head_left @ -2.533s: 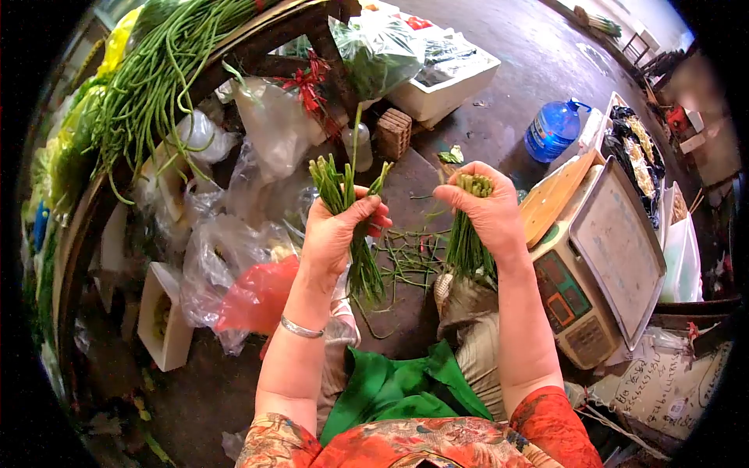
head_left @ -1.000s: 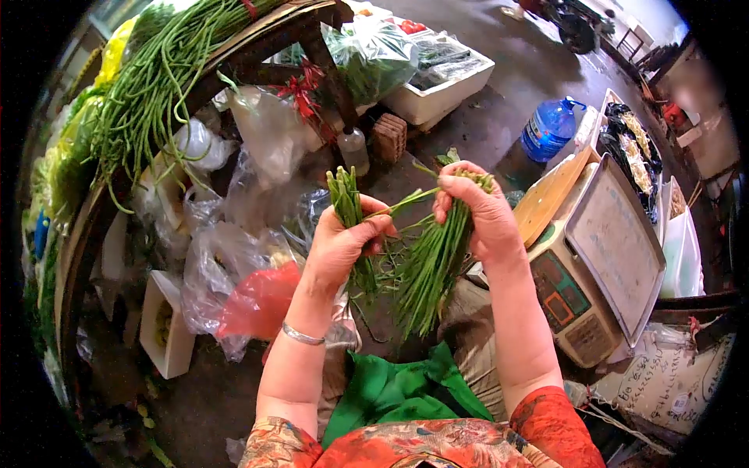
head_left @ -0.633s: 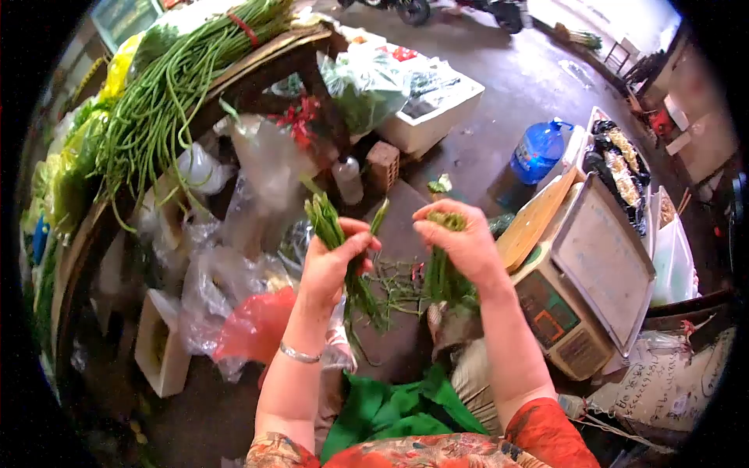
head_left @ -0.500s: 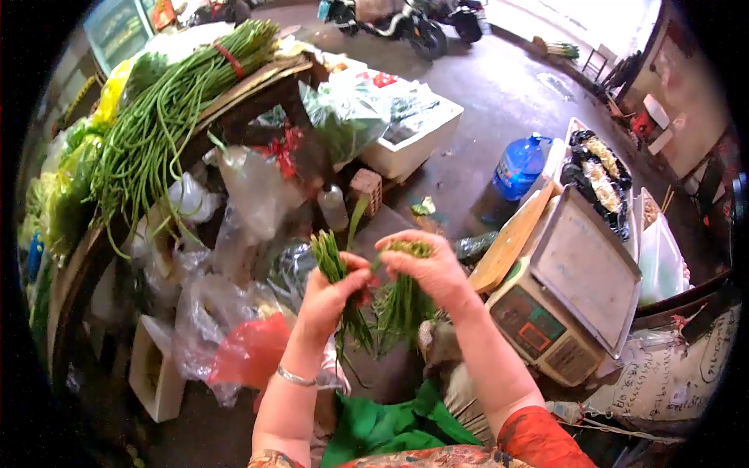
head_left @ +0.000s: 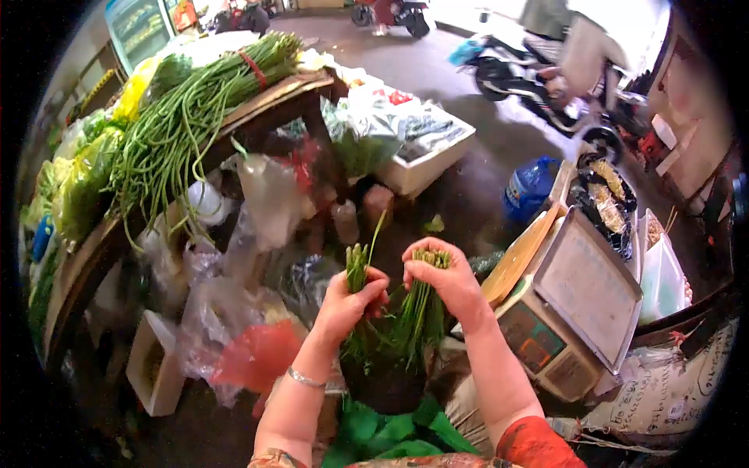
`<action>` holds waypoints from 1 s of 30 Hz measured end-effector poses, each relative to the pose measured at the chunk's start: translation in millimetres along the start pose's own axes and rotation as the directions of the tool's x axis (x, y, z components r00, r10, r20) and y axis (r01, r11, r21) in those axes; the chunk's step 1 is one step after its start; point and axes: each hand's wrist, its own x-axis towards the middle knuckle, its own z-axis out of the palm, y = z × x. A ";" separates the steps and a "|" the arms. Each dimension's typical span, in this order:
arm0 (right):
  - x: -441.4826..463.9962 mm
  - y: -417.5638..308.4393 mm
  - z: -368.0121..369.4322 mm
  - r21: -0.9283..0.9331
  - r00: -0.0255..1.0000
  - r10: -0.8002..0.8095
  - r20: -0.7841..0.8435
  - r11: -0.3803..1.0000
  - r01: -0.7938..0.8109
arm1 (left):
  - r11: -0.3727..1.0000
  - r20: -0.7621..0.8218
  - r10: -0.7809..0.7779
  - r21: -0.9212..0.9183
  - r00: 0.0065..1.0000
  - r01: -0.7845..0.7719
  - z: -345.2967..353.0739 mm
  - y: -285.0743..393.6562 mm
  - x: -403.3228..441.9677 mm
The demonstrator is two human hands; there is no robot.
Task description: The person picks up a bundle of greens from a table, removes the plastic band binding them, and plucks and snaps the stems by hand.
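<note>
My left hand (head_left: pixel 353 300) is closed round a small bunch of thin green stems (head_left: pixel 356 266), cut ends up, and one longer stem sticks up beside its thumb. A little to the right, my right hand (head_left: pixel 447 281) wraps round a thicker green bunch (head_left: pixel 421 320) whose pale cut ends show at the top and whose length hangs down. The two hands are close but apart. Below them lies my green apron (head_left: pixel 390 429).
Long beans (head_left: pixel 183 117) lie on a stand at the upper left, above plastic bags (head_left: pixel 211 312). On the right are a scale (head_left: pixel 585 281), a wooden board (head_left: pixel 521 253) and a blue bottle (head_left: pixel 529 187). A person with a scooter (head_left: pixel 538 86) is at the back.
The view has tilted up and shows more of the background, where a scooter and person have come in. My hands have come together and parted again, both still holding their bunches.
</note>
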 end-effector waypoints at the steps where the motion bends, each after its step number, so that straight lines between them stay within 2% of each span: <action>1: 1.0 2.5 2.8 0.025 1.000 0.004 -0.008 1.000 -0.004 | 1.000 0.016 -0.005 -0.011 1.000 0.005 2.5 1.0 -0.7; 2: 1.0 0.7 6.4 -0.030 0.999 0.015 -0.028 0.999 -0.016 | 1.000 0.040 0.000 -0.028 0.999 0.001 2.5 -0.8 -0.6; 4: -2.3 -5.1 13.8 -0.005 0.996 0.089 -0.018 0.996 -0.089 | 0.997 0.087 0.020 0.067 0.996 -0.025 2.2 -4.1 -1.5; 6: 1.7 8.0 14.0 0.015 0.998 0.061 0.026 0.998 -0.061 | 0.994 0.089 -0.001 0.106 0.996 -0.008 6.1 -6.1 -2.3; 8: 2.9 20.5 7.7 0.002 0.996 0.073 0.046 0.997 -0.074 | 0.993 0.133 0.040 0.107 0.990 -0.055 7.6 -8.6 -2.8; 9: 2.4 19.6 8.0 0.030 0.998 0.062 0.007 0.998 -0.062 | 0.993 0.133 0.032 0.108 0.991 -0.047 6.9 -8.2 -2.8; 11: 3.4 12.4 8.2 0.037 0.997 0.062 -0.055 0.998 -0.060 | 0.995 0.185 -0.018 -0.095 0.983 0.037 3.9 -4.4 -2.3; 16: 4.5 9.9 1.8 0.027 0.992 0.089 -0.090 0.996 -0.087 | 0.935 0.123 -0.038 -0.345 0.992 0.079 -1.9 -1.9 -1.0; 18: 4.6 11.2 1.3 0.091 0.993 0.091 -0.082 0.992 -0.083 | 0.957 0.115 0.012 -0.289 0.993 0.022 -5.7 -6.3 -0.1; 23: 4.3 6.5 3.9 0.061 0.992 0.099 -0.079 0.994 -0.094 | 0.978 0.071 0.034 -0.208 0.997 -0.019 -6.4 -7.7 1.2; 25: 4.6 6.6 2.5 0.024 0.996 0.046 -0.070 0.999 -0.044 | 0.983 0.054 0.044 -0.182 0.998 -0.034 -6.3 -7.3 0.9; 27: 5.0 8.4 -1.7 0.016 0.996 0.056 -0.066 0.998 -0.055 | 0.993 0.040 0.082 -0.085 0.996 -0.078 -5.9 -7.0 0.7; 30: 5.6 11.0 -2.8 0.010 0.996 0.062 -0.061 0.998 -0.061 | 0.997 0.019 0.066 -0.044 0.998 -0.065 -5.5 -8.5 1.6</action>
